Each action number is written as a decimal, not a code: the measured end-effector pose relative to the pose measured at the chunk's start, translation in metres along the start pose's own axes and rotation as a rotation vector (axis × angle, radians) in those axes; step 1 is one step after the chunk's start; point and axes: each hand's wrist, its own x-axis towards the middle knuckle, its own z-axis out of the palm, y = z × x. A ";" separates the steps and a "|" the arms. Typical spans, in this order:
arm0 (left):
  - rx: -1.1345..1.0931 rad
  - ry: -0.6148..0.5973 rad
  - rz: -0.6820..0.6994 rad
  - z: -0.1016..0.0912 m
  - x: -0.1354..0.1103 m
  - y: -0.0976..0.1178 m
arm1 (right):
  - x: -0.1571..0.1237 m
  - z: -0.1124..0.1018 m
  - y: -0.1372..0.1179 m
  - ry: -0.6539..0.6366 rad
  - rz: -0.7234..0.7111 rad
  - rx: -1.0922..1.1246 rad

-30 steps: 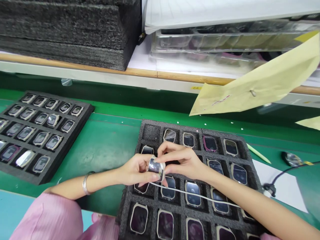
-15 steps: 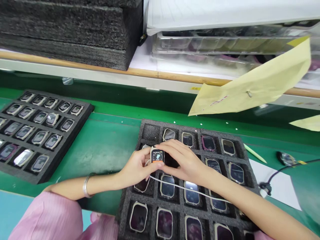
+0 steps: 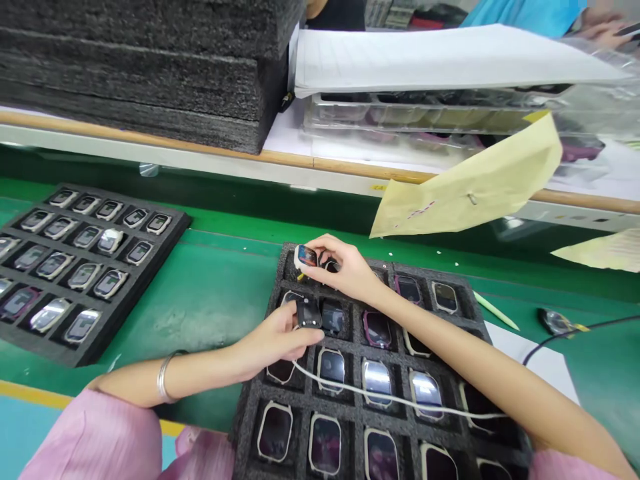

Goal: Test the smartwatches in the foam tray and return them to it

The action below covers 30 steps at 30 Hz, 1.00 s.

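In the head view my right hand (image 3: pixel 343 267) pinches a smartwatch (image 3: pixel 306 257) with a pale case and a lit screen. It is at the far left compartment of a black foam tray (image 3: pixel 250 427), tilted; I cannot tell whether it touches the foam. My left hand (image 3: pixel 273 337) grips a small black square charging dock (image 3: pixel 309 313) with metal contacts on its face. A white cable (image 3: pixel 395 399) runs from the dock to the right across the tray. Several watches, such as a pale-cased one (image 3: pixel 331 369) and a purple-cased one (image 3: pixel 377 329), lie in the compartments.
A second foam tray (image 3: pixel 125 303) of watches lies at the left on the green bench. Black foam blocks (image 3: pixel 135 87) and clear plastic trays (image 3: pixel 400 113) stand on the shelf. A yellow paper (image 3: pixel 465 187) hangs from its edge. A green pen (image 3: pixel 496 311) lies at the right.
My right hand has lifted the watch off the dock and moved it away to the tray's far left compartment. The dock's contacts now show in my left hand.
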 end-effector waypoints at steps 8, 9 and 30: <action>0.036 -0.110 0.043 0.003 0.003 -0.009 | -0.007 0.000 -0.003 -0.197 -0.073 -0.538; 0.043 -0.115 0.055 0.003 0.003 -0.010 | -0.009 -0.003 -0.005 -0.235 -0.067 -0.592; -0.005 -0.123 0.101 0.013 0.022 -0.016 | -0.058 -0.058 -0.036 -0.170 0.025 -0.227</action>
